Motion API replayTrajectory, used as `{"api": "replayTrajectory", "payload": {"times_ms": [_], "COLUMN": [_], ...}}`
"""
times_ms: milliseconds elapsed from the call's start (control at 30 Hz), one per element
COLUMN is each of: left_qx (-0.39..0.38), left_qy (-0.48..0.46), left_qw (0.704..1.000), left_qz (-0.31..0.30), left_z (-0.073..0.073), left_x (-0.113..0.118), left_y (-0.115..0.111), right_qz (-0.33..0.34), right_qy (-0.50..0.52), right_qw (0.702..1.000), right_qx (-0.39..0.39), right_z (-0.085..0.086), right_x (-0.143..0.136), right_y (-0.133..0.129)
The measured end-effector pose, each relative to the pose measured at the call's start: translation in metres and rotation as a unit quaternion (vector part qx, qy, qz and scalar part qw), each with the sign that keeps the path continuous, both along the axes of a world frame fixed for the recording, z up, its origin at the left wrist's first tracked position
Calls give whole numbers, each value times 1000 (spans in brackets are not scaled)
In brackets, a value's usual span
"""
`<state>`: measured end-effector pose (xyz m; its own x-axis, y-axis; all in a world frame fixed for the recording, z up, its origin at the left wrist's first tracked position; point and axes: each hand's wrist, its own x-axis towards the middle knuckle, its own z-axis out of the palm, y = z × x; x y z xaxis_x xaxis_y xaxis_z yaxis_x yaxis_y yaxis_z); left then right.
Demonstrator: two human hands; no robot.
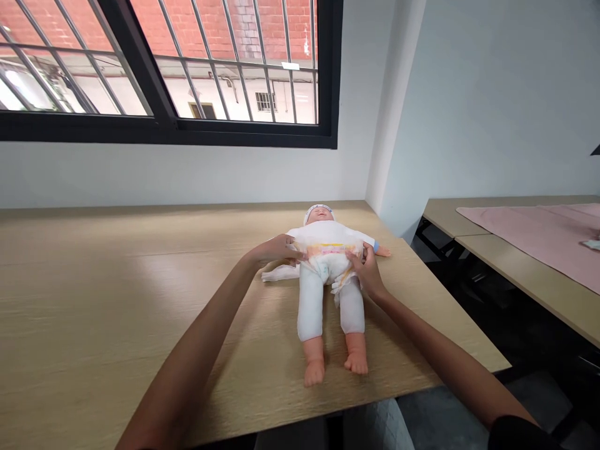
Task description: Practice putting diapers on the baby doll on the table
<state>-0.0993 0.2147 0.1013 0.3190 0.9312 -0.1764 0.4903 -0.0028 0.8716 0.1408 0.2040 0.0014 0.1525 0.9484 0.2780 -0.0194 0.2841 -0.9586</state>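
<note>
A baby doll (311, 312) lies on its back on the wooden table, its feet towards me. It wears a white top, white leggings and a cap (319, 207). Across its hips is a diaper (330, 257) with a yellow and pink printed band at the waist. My left hand (281, 250) grips the diaper's left edge, with the thumb on its front. On the other side, my right hand (368, 270) has its fingers closed on the right edge. A strip of white cloth (281, 273) lies beside the doll's left-hand side, below my left hand.
The light wooden table (117, 312) reaches to the wall below a barred window (234, 62). Its right edge runs close by the doll. Across a gap, another table carries a pink cloth (539, 234). A chair (375, 425) stands at the table's front edge.
</note>
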Motion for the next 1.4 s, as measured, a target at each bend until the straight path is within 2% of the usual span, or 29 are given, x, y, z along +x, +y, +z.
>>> {"api": "replayTrajectory", "payload": {"times_ms": [200, 367, 467, 667, 800, 900, 1000, 1167, 1300, 1400], "left_qx": [30, 101, 111, 26, -43, -60, -89, -135, -149, -160], "left_qy": [-14, 15, 16, -95, -159, -199, -228, -242, -227, -210], "left_qw": [996, 980, 979, 992, 984, 977, 967, 958, 961, 963], "left_qz": [-81, -169, -170, -77, -67, -54, -67, -73, -46, -49], "left_z": [15, 26, 26, 16, 10, 3, -4, -20, -34, -42], "left_x": [-1, 14, 22, 23, 17, 11, 4, -9, -20, -22], "left_y": [-12, -27, -33, -28, -19, -11, -3, 10, 22, 25], "right_qz": [-32, -29, -45, -59, -77, -87, -88, -52, -22, 10], "right_qy": [-33, -5, -14, -17, -18, -26, -56, -96, -90, -68], "right_qw": [998, 992, 989, 990, 988, 987, 986, 988, 995, 997], "right_qx": [41, 124, 142, 129, 134, 132, 131, 105, 46, 34], "right_z": [8, 18, 19, 28, 36, 38, 37, 27, 11, -3], "right_x": [0, -1, 1, 6, 7, 7, 7, 12, 19, 22], "right_y": [-9, -21, -21, -21, -22, -20, -11, 18, 40, 50]}}
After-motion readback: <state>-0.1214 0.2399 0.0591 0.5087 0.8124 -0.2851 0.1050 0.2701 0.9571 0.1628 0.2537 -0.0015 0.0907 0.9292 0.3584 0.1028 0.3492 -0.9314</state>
